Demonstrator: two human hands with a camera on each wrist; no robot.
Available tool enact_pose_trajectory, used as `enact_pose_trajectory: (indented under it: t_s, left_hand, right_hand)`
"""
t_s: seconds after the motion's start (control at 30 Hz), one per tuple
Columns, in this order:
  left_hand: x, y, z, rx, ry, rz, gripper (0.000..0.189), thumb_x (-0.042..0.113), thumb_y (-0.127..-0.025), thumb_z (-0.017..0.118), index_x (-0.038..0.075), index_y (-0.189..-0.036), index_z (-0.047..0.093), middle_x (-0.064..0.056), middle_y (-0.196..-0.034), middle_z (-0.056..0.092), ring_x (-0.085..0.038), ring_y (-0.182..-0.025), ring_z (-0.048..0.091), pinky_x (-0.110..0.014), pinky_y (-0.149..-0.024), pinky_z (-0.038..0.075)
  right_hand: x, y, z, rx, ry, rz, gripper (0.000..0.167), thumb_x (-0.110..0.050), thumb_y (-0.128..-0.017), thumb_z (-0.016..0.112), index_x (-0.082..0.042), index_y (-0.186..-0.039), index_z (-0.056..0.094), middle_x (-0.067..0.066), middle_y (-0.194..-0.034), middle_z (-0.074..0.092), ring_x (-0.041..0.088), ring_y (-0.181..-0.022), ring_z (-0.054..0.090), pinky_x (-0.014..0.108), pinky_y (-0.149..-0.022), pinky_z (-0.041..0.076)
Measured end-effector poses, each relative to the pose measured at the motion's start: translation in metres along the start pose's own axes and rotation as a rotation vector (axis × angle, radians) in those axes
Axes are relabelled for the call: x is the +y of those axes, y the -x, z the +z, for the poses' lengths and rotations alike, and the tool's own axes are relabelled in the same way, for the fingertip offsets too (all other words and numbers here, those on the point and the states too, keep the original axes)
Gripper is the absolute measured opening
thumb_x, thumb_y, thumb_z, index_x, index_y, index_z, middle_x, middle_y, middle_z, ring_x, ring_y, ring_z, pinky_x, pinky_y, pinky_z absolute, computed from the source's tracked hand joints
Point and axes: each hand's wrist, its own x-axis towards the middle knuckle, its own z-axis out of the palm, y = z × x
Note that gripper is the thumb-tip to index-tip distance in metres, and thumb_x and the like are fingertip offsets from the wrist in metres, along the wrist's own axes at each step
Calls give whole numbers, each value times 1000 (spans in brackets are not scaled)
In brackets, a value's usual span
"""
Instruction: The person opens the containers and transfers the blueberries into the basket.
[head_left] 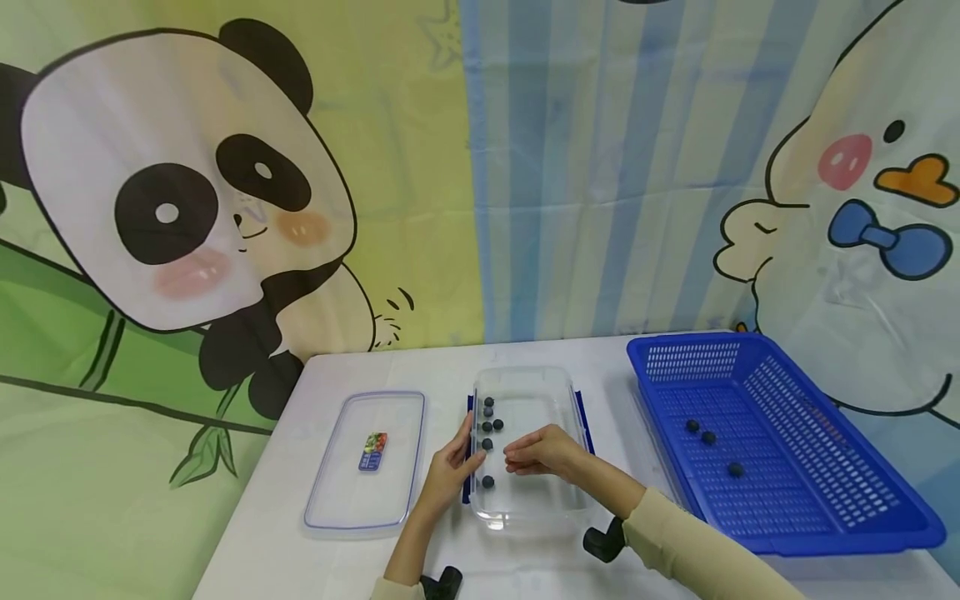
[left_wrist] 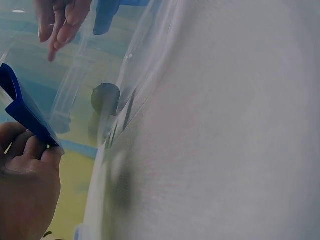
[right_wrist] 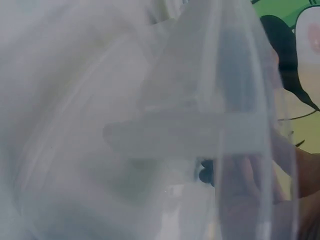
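Observation:
A clear plastic box point(head_left: 536, 500) with blue side latches stands mid-table, several small dark balls point(head_left: 488, 482) along the left of its floor. My left hand point(head_left: 448, 475) grips the box's left wall, thumb over the rim. In the left wrist view, this hand's fingers curl against a blue latch point(left_wrist: 25, 110), and a dark ball point(left_wrist: 105, 98) shows through the wall. Over the box, my right hand point(head_left: 546, 451) points its fingers left towards the balls. Nothing shows between those fingers; the palm is hidden. The right wrist view is mostly blurred clear plastic.
A blue perforated basket point(head_left: 810, 467) holds 3 dark balls point(head_left: 736, 470) on the right. To the left lies a clear lid point(head_left: 337, 508) bearing a small colourful label point(head_left: 372, 451). A printed curtain point(head_left: 547, 167) hangs behind the white table point(head_left: 255, 533).

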Motion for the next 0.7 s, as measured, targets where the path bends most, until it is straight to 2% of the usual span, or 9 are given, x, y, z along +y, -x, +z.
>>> enact_pose_trajectory:
  t_s: [0.23,0.47,0.7]
  left_hand:
    - [0,1,1,7,0,-17,63,5,-90,57,-5,-142,22,-17,-149,16,-26,-136,17,-20,-107,19]
    - [-4,3,2,-2,-19,-34,65,10,-90,59,-3,-143,23,-15,-150,17,-25,-136,18,-18,-105,21]
    - [-6,1,0,5,-17,-5,65,10,-90,60,-4,-142,24,-16,-149,17,-27,-136,18,-16,-105,21]
  right_hand:
    - [11,-16,13,-1,3,44,18,7,-81,63,12,-99,65,23,-86,68,29,-78,68,37,-74,57]
    - [29,-23,23,55,97,72,13,9,-78,65,12,-91,67,21,-79,68,25,-71,68,34,-67,58]
    - [32,-28,26,37,82,116,13,9,-80,63,12,-93,67,22,-82,68,25,-70,68,32,-67,58]
